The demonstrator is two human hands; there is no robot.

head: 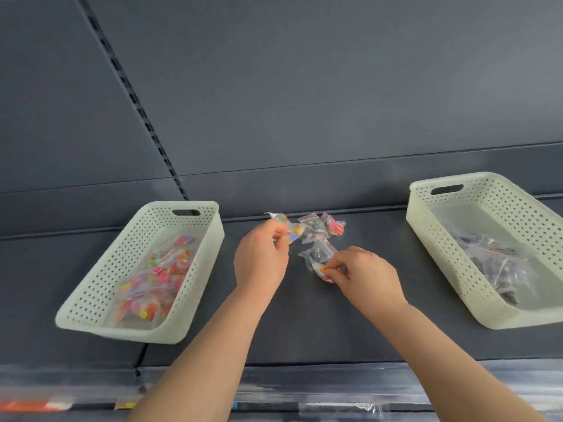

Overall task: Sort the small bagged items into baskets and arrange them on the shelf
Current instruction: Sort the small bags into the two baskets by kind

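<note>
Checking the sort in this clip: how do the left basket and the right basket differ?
The left basket holds bags of bright multicoloured pieces; the right basket holds bags of dark pieces. The left basket's far end angles rightward, the right basket's leftward. Both are pale, perforated, with handle slots.

Pale perforated left basket (198,269), at the shelf's (304,324) left, holds colourful zip bags (161,275); matching right basket (426,239) holds dark-filled bags (499,269); loose bags (313,228) cluster centre-back, left hand (262,260) pinching one, right hand (365,274) another.
</note>
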